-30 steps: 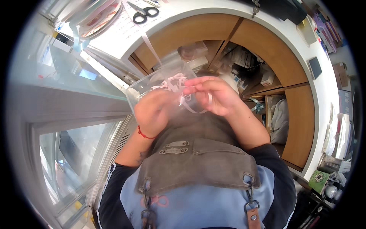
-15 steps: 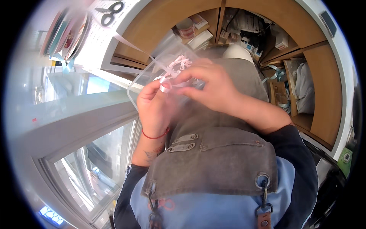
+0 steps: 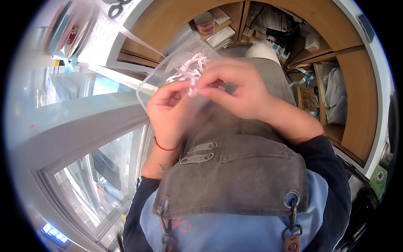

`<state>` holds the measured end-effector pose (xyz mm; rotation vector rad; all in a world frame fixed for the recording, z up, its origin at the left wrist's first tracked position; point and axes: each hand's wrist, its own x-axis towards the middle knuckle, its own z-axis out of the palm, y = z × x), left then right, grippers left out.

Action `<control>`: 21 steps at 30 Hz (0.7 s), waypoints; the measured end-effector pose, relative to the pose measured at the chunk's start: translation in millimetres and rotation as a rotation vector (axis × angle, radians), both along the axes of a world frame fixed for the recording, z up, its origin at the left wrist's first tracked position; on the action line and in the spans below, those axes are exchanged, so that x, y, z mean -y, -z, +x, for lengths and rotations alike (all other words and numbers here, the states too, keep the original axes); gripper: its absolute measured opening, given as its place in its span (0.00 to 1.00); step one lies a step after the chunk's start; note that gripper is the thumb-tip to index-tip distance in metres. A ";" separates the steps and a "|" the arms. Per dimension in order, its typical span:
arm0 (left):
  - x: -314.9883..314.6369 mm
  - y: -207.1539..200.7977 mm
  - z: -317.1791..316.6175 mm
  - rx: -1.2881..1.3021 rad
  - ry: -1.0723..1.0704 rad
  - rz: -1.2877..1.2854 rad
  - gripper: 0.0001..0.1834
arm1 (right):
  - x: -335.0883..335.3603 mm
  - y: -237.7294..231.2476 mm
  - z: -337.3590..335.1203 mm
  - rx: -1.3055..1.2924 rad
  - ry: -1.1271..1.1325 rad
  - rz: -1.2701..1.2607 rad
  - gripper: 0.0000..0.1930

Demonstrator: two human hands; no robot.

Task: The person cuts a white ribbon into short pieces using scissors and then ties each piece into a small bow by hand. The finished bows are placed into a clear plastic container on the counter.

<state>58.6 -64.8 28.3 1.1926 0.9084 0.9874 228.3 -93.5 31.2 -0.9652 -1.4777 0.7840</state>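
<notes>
A glossy pale pink ribbon (image 3: 192,91) is pinched between my two hands above my lap. My left hand (image 3: 167,108) has its fingers curled, thumb and forefinger closed on the ribbon. From the other side, my right hand (image 3: 235,88) grips the same ribbon between thumb and fingertips. A length of this pink colour stretches up toward the white tabletop at the upper left. Just beyond my hands sits a clear plastic box (image 3: 145,86) with several small pink ribbon bows (image 3: 194,65) inside; my right hand hides part of it.
Ribbon spools (image 3: 69,31) stand on the white table (image 3: 103,48) at upper left, near black scissors (image 3: 116,8). A wooden shelf unit (image 3: 357,84) curves around the far and right sides, holding boxes and bags. A window frame (image 3: 84,138) is on my left. A grey apron (image 3: 252,168) covers my lap.
Both hands have drawn closer together. The ribbon loop that stood round my left thumb is now a small fold pinched between the fingers of both hands.
</notes>
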 end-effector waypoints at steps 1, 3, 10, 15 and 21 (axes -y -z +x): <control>0.5 -0.7 1.0 -0.021 0.003 0.003 0.06 | 0.0 0.5 -0.2 0.037 0.040 0.031 0.02; 0.4 -5.5 0.9 -0.037 0.023 -0.031 0.05 | 0.3 1.9 0.0 0.111 0.119 0.095 0.03; -1.2 0.7 -2.0 0.043 0.046 -0.038 0.03 | -1.0 6.8 1.6 0.293 0.191 0.307 0.03; -0.3 3.3 1.7 -0.077 -0.011 0.200 0.04 | -1.0 14.6 2.4 0.295 0.124 0.241 0.06; -4.5 6.8 -0.5 -0.312 0.008 0.595 0.05 | 6.0 9.6 -0.7 -0.135 -0.026 -0.264 0.04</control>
